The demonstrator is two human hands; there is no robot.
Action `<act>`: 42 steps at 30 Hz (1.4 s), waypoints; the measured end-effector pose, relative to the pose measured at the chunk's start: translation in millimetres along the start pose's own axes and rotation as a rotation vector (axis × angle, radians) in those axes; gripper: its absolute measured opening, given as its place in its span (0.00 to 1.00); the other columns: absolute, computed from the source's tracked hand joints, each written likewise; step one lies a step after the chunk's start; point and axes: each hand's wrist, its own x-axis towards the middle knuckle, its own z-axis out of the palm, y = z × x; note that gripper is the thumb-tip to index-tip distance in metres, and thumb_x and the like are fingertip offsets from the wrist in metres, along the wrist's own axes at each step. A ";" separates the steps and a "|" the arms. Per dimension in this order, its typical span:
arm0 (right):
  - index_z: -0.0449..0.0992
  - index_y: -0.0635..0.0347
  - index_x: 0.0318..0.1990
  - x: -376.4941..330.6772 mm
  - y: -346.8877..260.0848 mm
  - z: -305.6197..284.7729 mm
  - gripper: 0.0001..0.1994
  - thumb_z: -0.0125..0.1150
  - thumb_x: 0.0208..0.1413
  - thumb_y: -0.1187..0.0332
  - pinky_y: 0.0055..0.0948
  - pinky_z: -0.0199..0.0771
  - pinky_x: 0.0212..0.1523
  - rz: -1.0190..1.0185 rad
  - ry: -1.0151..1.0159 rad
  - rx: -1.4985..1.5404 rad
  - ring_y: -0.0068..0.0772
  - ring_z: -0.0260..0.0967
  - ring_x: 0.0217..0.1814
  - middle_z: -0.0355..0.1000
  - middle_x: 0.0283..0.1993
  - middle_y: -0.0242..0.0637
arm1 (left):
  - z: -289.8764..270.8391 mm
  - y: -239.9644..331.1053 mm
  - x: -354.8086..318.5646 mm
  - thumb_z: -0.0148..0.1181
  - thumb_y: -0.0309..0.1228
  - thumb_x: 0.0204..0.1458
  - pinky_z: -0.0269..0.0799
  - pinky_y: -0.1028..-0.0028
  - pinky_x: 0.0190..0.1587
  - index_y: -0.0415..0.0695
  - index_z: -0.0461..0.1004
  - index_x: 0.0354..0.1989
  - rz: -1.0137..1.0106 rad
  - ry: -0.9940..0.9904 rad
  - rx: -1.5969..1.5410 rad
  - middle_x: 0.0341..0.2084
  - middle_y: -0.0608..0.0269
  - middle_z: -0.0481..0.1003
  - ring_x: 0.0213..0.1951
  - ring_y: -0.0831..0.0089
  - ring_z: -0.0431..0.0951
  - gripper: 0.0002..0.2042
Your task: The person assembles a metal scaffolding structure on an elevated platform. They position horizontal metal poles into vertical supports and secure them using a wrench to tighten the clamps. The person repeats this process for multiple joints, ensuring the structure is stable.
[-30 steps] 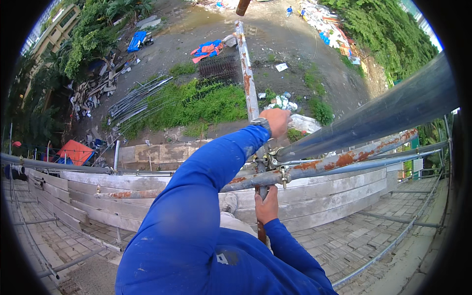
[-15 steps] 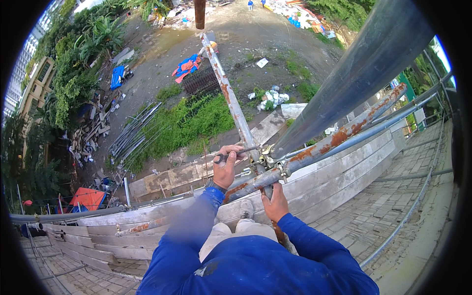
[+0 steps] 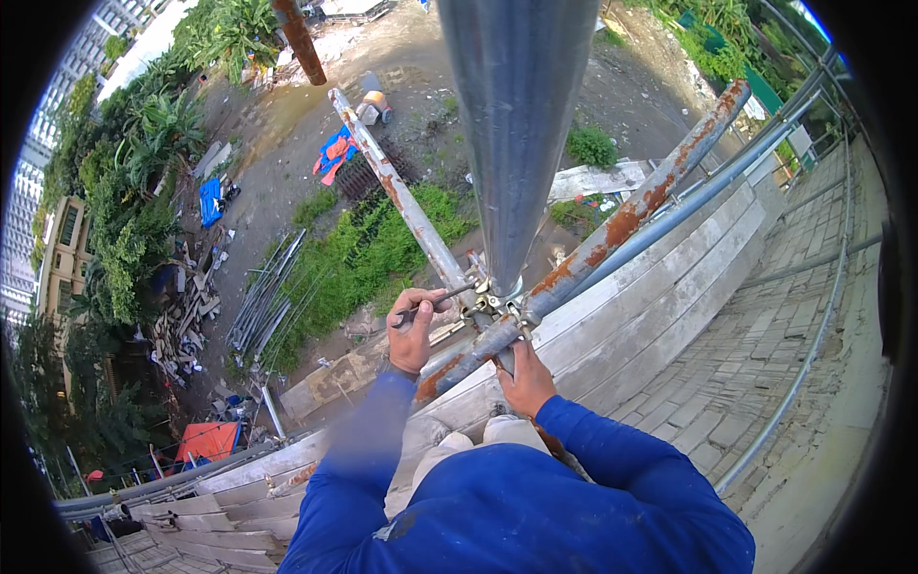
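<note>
A thin wrench (image 3: pixel 432 307) is gripped in the left hand (image 3: pixel 413 330), set on the clamp (image 3: pixel 494 304) where the pipes cross. The rusty pipe (image 3: pixel 478 346) is clutched by the right hand (image 3: pixel 524 375). Looks heavy, stiff, rough; best held near the joint.

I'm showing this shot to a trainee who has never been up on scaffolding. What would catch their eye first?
Likely the big grey pipe rising at top centre, meeting rusty pipes at a metal clamp. The left hand holds a spanner to that clamp, while the right hand grips just below it. Beyond lies the ground far below, with grass and scattered debris.
</note>
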 end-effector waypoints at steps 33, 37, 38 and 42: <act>0.62 0.67 0.60 -4.2 9.4 12.1 0.28 0.63 0.56 0.65 0.54 0.74 0.51 -0.074 0.026 -0.099 0.66 0.71 0.52 0.66 0.53 0.60 | 90.5 -100.7 191.7 0.61 0.49 0.63 0.75 0.61 0.49 0.37 0.78 0.47 0.121 -0.969 1.050 0.36 0.51 0.78 0.42 0.56 0.78 0.23; 0.63 0.67 0.59 -3.7 10.8 10.3 0.27 0.63 0.56 0.64 0.54 0.73 0.52 -0.072 0.039 -0.099 0.66 0.70 0.53 0.67 0.53 0.59 | 90.4 -126.6 179.4 0.59 0.47 0.64 0.74 0.60 0.50 0.37 0.78 0.47 0.063 -0.912 0.970 0.38 0.48 0.79 0.43 0.53 0.79 0.21; 0.63 0.67 0.59 -2.5 7.8 8.6 0.26 0.63 0.56 0.64 0.54 0.73 0.52 -0.069 0.030 -0.089 0.66 0.70 0.53 0.67 0.53 0.59 | 88.7 -127.9 182.6 0.59 0.46 0.64 0.74 0.60 0.50 0.36 0.78 0.47 0.071 -0.882 0.941 0.38 0.48 0.79 0.43 0.53 0.79 0.21; 0.62 0.66 0.58 -1.8 5.6 14.5 0.25 0.63 0.56 0.65 0.55 0.73 0.52 -0.069 -0.009 -0.085 0.67 0.70 0.53 0.66 0.54 0.59 | 72.9 -100.2 208.9 0.58 0.43 0.65 0.74 0.59 0.51 0.35 0.78 0.47 0.135 -0.676 0.906 0.40 0.45 0.80 0.44 0.50 0.79 0.19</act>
